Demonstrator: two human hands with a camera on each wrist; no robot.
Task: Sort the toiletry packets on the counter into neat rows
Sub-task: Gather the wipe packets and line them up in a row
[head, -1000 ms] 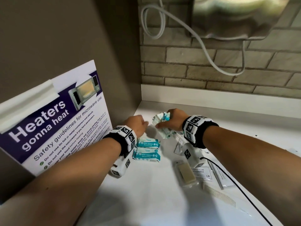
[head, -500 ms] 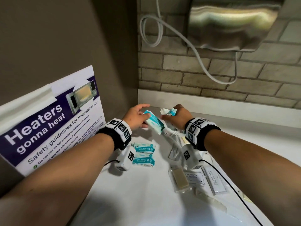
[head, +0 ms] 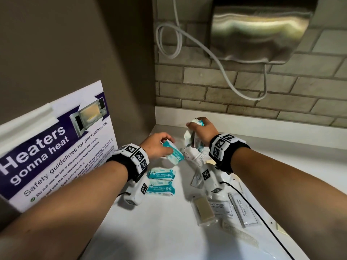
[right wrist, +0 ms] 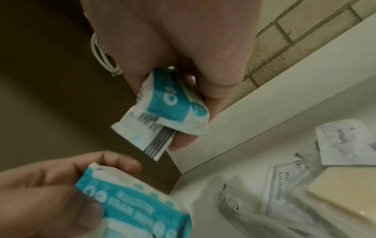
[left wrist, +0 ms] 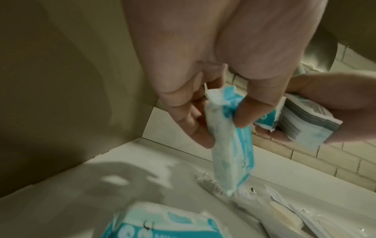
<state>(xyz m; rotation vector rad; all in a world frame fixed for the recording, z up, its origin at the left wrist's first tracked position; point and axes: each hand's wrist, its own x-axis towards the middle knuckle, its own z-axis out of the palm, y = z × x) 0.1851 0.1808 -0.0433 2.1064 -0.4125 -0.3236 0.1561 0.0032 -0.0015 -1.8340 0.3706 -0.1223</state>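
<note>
My left hand (head: 159,145) pinches one teal-and-white mini wipes pack (head: 173,152) (left wrist: 231,154) (right wrist: 134,207) by its end, above the white counter (head: 150,231) near the back left corner. My right hand (head: 201,131) grips another wipes pack (head: 195,136) (right wrist: 171,109) (left wrist: 305,122), held higher and to the right. Two more wipes packs (head: 161,173) (head: 160,188) lie in a row by my left wrist. White sachets and clear packets (head: 195,156) lie under the right hand.
A soap bar packet (head: 203,209), two shampoo sachets (head: 244,209) and a comb (head: 238,233) lie at the right. A microwave safety sign (head: 52,147) leans on the left wall. A steel hand dryer (head: 262,30) with its cable hangs on the brick wall.
My left hand took a wipes pack from beside the right hand and has carried it down and left toward the row. The right hand rose a little with its pack.
</note>
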